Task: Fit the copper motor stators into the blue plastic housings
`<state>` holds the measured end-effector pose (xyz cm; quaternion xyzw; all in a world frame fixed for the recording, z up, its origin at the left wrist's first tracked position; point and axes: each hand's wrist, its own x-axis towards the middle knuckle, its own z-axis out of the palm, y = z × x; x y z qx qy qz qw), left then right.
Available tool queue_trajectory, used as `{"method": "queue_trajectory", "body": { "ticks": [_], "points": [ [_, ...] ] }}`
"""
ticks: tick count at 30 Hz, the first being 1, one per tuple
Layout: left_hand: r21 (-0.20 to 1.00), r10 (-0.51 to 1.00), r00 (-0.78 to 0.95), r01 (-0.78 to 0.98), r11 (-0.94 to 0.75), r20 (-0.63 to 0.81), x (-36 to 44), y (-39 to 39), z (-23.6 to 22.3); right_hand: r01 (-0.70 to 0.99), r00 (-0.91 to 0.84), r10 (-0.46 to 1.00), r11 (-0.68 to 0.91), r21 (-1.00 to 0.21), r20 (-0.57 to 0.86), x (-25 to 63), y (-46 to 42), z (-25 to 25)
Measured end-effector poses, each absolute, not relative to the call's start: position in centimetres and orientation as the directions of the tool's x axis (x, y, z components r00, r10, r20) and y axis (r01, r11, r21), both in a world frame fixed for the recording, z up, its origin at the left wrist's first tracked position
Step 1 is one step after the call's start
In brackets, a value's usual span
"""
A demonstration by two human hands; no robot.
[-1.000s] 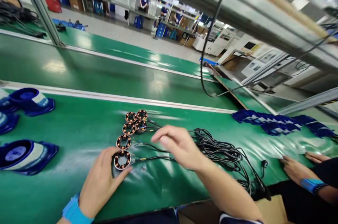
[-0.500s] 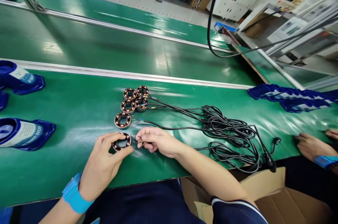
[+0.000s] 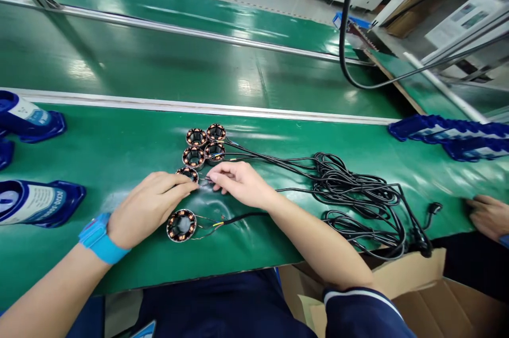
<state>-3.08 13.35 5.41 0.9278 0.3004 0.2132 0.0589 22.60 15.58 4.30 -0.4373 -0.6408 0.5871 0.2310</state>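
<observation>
- Copper-wound stator ring (image 3: 186,172) on the green tabletop (image 3: 119,152), at the left hand's (image 3: 149,202) fingertips; these bunch at its near edge, their closure partly hidden.
- Right hand (image 3: 238,184): finger and thumb nearly together, pinching thin leads (image 3: 203,178) beside that ring.
- Nearer the body than either grip: another stator ring (image 3: 172,226), leads splayed.
- Right of both grips: coiled black cables (image 3: 342,184).
- Likely risk: tugging could strain fine leads or drag the ring into its neighbours.

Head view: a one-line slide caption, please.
Left hand at a copper-wound stator, right hand pinching its thin wires; four stators beyond, a sixth stator nearer, coiled black cables to the right.
</observation>
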Motion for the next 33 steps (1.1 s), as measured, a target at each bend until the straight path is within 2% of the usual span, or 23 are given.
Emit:
{"method": "queue_trajectory", "body": {
  "ticks": [2, 4, 6, 7, 9, 11, 12, 13, 15, 17, 19, 21, 23, 27, 28, 31, 33],
  "points": [
    [0.285, 0.581, 0.753, 0.509, -0.812, 0.309, -3.4, 13.5, 5.4, 0.107, -0.494, 0.814, -0.291, -0.951, -0.305, 21.9, 15.3, 3.9],
    [0.319, 0.576, 0.771, 0.493, -0.81, 0.271, -3.8, 13.2, 5.6, -0.068, -0.468, 0.765, -0.53, -0.846, -0.442, 21.5, 14.8, 3.7],
    [0.34, 0.571, 0.788, 0.485, -0.806, 0.23, -4.2, 12.7, 6.2, -0.116, -0.48, 0.695, -0.655, -0.747, -0.535, 21.6, 14.1, 3.7],
    [0.344, 0.566, 0.797, 0.481, -0.806, 0.212, -4.4, 12.4, 6.5, -0.096, -0.508, 0.674, -0.663, -0.742, -0.536, 21.9, 13.7, 3.8],
    [0.373, 0.553, 0.814, 0.463, -0.804, 0.181, -4.5, 12.2, 7.2, -0.011, -0.547, 0.71, -0.536, -0.844, -0.444, 22.8, 13.0, 4.1],
    [0.413, 0.566, 0.803, 0.459, -0.787, 0.186, -4.2, 12.5, 7.8, 0.07, -0.49, 0.836, -0.246, -0.967, -0.248, 24.2, 12.6, 4.5],
    [0.416, 0.584, 0.783, 0.467, -0.78, 0.216, -3.8, 12.9, 8.0, 0.122, -0.408, 0.904, -0.085, -0.989, -0.128, 24.9, 12.6, 4.7],
    [0.401, 0.607, 0.752, 0.488, -0.775, 0.257, -3.4, 13.4, 8.1, 0.187, -0.307, 0.952, 0.054, -0.981, -0.006, 25.5, 12.8, 5.0],
    [0.306, 0.626, 0.694, 0.546, -0.78, 0.357, -2.3, 14.8, 7.9, 0.348, -0.155, 0.97, 0.233, -0.908, 0.19, 26.5, 13.5, 5.3],
    [0.192, 0.609, 0.678, 0.589, -0.785, 0.411, -1.4, 16.4, 7.1, 0.488, -0.155, 0.936, 0.352, -0.799, 0.317, 26.8, 14.5, 5.4],
    [0.149, 0.593, 0.7, 0.589, -0.794, 0.398, -0.9, 17.7, 6.1, 0.529, -0.234, 0.889, 0.456, -0.716, 0.393, 26.6, 15.4, 5.2],
    [0.187, 0.599, 0.713, 0.575, -0.797, 0.364, -1.0, 18.4, 5.2, 0.523, -0.286, 0.846, 0.532, -0.666, 0.45, 26.2, 16.1, 4.9],
    [0.226, 0.593, 0.732, 0.549, -0.805, 0.334, -1.6, 18.5, 4.6, 0.556, -0.329, 0.833, 0.552, -0.621, 0.445, 26.0, 16.6, 4.6],
    [0.28, 0.551, 0.786, 0.482, -0.83, 0.28, -2.9, 18.2, 4.7, 0.691, -0.429, 0.865, 0.5, -0.522, 0.26, 26.3, 17.4, 4.5],
    [0.287, 0.553, 0.788, 0.482, -0.828, 0.271, -3.2, 18.2, 4.8, 0.696, -0.447, 0.857, 0.513, -0.503, 0.257, 26.5, 17.3, 4.7],
    [0.282, 0.558, 0.799, 0.495, -0.822, 0.224, -3.6, 18.2, 5.2, 0.661, -0.49, 0.793, 0.609, -0.438, 0.363, 26.9, 16.5, 5.7],
    [0.271, 0.545, 0.817, 0.49, -0.828, 0.187, -3.8, 18.2, 5.7, 0.657, -0.523, 0.785, 0.619, -0.43, 0.332, 27.3, 15.3, 6.5]
  ]
}}
